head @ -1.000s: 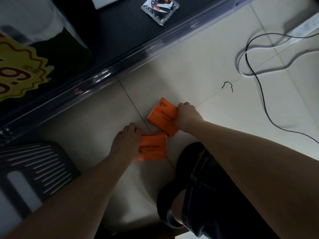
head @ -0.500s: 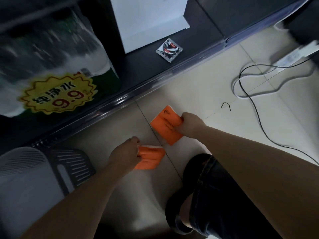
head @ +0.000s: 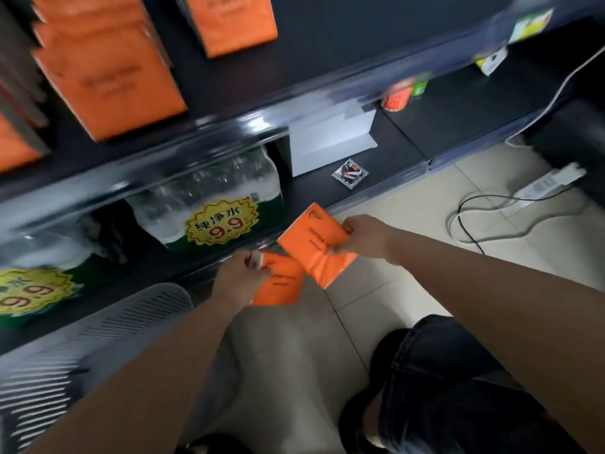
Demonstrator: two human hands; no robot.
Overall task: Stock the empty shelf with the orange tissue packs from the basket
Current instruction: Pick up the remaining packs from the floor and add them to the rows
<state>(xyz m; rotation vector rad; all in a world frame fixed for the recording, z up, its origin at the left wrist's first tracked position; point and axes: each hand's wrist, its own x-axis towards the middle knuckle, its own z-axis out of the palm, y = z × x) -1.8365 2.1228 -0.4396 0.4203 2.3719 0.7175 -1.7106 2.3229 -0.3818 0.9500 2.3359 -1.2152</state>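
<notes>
From the head view, the person crouches in front of the shelving with one orange tissue pack in each hand, both lifted off the pale floor and held just in front of the bottom shelf. The left hand pinches the left pack by its upper corner only, thumb on the face, so most of the pack hangs below the grip. The right hand has fingers curled over the right edge of the right pack, whose near end looks loose and creased. The two packs overlap at their near corners, and I cannot tell whether they touch. The likeliest slip, as I judge it, is the left pack: a corner pinch on soft wrap could let it swing or drop on the way up. The packs could also catch on each other if both hands rise together. The upper shelf juts out above them, so a pack carried straight up could clip its glossy front lip. Up there, the stocked packs stand on end, and a careless push beside them could tip the row. The grey slatted basket sits near left, by the left forearm, and an elbow could knock it. The picture is blurred, so finer detail is uncertain.
</notes>
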